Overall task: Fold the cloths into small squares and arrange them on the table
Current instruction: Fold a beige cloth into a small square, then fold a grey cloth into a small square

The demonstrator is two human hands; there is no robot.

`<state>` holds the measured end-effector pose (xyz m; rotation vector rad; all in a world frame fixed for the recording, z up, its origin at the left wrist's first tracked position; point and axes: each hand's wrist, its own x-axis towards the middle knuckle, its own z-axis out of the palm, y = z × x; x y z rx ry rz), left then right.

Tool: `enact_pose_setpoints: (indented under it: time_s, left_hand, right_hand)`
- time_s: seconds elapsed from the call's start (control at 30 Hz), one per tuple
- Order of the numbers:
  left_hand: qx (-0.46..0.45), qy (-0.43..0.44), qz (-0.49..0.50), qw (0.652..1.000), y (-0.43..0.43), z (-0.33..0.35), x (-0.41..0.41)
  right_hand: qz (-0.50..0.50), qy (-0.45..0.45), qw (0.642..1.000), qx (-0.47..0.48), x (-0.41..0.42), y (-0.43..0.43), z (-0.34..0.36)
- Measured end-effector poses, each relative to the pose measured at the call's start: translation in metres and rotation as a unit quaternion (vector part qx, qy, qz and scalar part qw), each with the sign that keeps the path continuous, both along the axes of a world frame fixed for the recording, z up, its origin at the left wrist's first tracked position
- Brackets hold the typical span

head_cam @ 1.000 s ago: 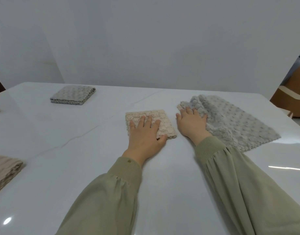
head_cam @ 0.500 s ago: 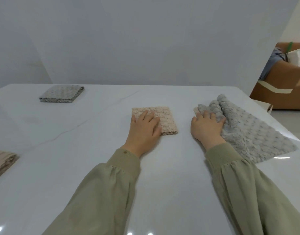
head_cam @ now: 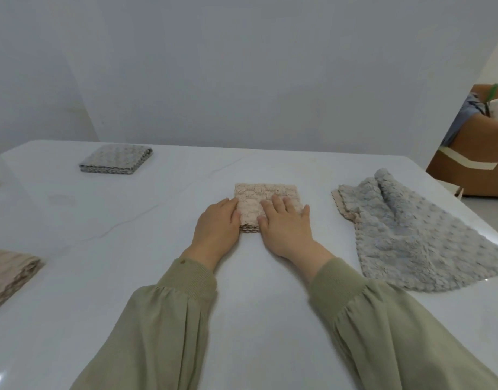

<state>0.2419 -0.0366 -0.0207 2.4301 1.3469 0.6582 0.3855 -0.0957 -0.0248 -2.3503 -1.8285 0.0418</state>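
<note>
White and glossy, the table (head_cam: 129,291) is spreading out under a plain pale wall, and near its middle the beige square (head_cam: 266,194) is lying flat, already folded down small. The right hand (head_cam: 287,226) is lying on its near right part, fingers straight and slightly spread, pressing down. The left hand (head_cam: 218,230) is resting against its left edge, fingers straight, gripping nothing. The piece is looking almost square, so it is hardly showing a long axis. Its sides are running roughly in line with the table's far edge, and its stacked layers are facing the person. By the look of it, this one is getting its last flattening or squaring-up.

Right of the beige square and apart from it, the grey-blue cloth (head_cam: 411,243) is lying unfolded and rumpled, its long axis slanting from far-left to near-right, with a bunched ridge at the far end — that is looking like the work left. Well to the far left of the beige square a grey folded square (head_cam: 116,159) is sitting finished. To its near left, at the frame's edge, a beige folded cloth (head_cam: 8,271) is showing only in part — folded, though how small I cannot tell.
</note>
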Motion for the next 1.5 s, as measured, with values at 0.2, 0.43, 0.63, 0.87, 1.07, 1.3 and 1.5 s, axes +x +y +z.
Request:
enact_pose_setpoints:
  time_s: [0.2,0.43,0.63,0.87,1.07,1.3,1.5]
  left_hand:
    - [0.012,0.159,0.026,0.987,0.039,-0.006,0.015]
    - [-0.012,0.197,-0.028,0.98,0.077,-0.006,0.038]
    - [-0.015,0.214,-0.072,0.974,0.094,-0.004,0.049]
    - [-0.019,0.233,-0.072,0.97,0.095,-0.006,0.05]
    - [-0.02,0.225,-0.068,0.972,0.094,-0.007,0.051]
    - [-0.025,0.206,-0.072,0.976,0.094,-0.007,0.049]
    - [0.052,0.068,-0.009,0.996,0.077,0.004,0.043]
  right_hand:
    - [-0.05,-0.014,0.999,0.004,0.035,0.041,0.001]
    - [-0.078,-0.01,0.997,0.025,0.084,0.1,0.001]
    - [-0.082,-0.003,0.996,0.032,0.117,0.139,0.001]
    - [-0.081,-0.011,0.995,0.065,0.129,0.157,0.003]
    - [-0.065,-0.01,0.991,0.114,0.113,0.165,0.008]
    - [-0.066,-0.024,0.996,0.051,0.109,0.162,-0.002]
    - [-0.067,-0.014,0.994,0.085,0.07,0.118,-0.002]
